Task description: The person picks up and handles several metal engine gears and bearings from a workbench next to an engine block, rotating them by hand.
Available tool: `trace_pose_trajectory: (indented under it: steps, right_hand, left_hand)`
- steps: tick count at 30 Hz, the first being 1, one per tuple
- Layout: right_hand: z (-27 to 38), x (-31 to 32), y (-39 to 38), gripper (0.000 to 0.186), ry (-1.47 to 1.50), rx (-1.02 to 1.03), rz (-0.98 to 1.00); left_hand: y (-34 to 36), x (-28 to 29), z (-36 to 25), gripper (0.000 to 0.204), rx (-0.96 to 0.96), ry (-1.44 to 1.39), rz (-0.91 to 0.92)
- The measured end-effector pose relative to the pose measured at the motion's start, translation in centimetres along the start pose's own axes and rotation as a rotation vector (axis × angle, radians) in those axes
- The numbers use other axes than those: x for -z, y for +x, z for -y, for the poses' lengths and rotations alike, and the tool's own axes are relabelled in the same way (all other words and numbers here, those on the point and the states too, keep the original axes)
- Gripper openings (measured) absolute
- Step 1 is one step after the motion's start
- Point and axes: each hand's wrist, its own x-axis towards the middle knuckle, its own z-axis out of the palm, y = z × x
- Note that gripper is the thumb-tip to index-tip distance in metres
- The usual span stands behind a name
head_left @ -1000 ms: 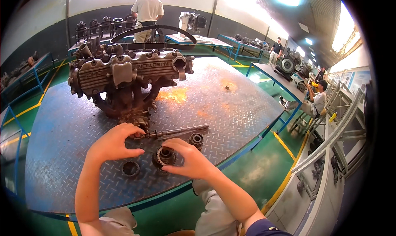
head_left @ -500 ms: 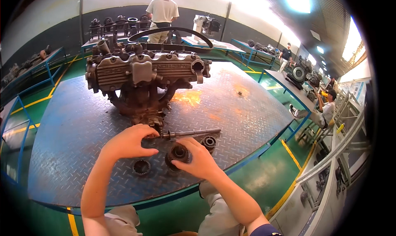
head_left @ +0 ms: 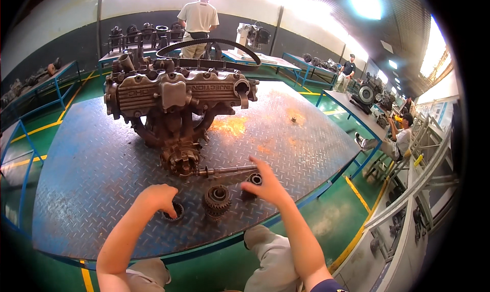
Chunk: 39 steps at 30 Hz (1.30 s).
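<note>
My left hand (head_left: 157, 199) is beside a toothed ring (head_left: 174, 212) on the metal tabletop, fingers curved and apart, thumb over the ring's edge; whether it touches cannot be told. My right hand (head_left: 266, 185) is open at a small gear (head_left: 254, 179), thumb and forefinger spread on either side and partly covering it. Between my hands stands a larger stacked gear (head_left: 218, 199). Behind the gears lies a long metal shaft (head_left: 224, 170), its right end hidden by my right forefinger. Its left end lies by the base of a dirty engine assembly (head_left: 178, 95).
The tread-plate table (head_left: 92, 164) has a blue frame. A black toothed belt (head_left: 209, 40) arches over the engine, and a small part (head_left: 293, 120) lies at the right. Other workbenches, people (head_left: 198, 21) and a metal rack (head_left: 408, 205) stand around.
My left hand has moved down from the shaft's left end to the toothed ring. My right hand has moved from the larger gear rightward to the small gear.
</note>
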Motion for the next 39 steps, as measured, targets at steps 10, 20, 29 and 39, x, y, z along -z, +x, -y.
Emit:
trace_pose_trajectory:
  steps: [10, 20, 29, 39]
  right_hand:
    - [-4.6, -0.4, 0.7, 0.089, -0.395, -0.427, -0.038]
    - [-3.2, -1.3, 0.8, 0.075, -0.427, -0.430, -0.027]
    - [-3.0, -1.1, 0.7, 0.070, -0.456, -0.435, -0.087]
    - [-2.6, -2.5, 1.1, 0.074, -0.459, -0.505, -0.033]
  left_hand:
    - [1.6, -0.6, -0.9, 0.067, 0.079, 0.053, 0.189]
    - [1.5, -1.4, -1.5, 0.067, -0.001, 0.098, 0.055]
    - [-3.0, 4.0, -0.8, 0.070, -0.327, -0.198, -0.489]
    - [-4.3, 5.5, -5.9, 0.073, -0.712, -0.384, -0.632]
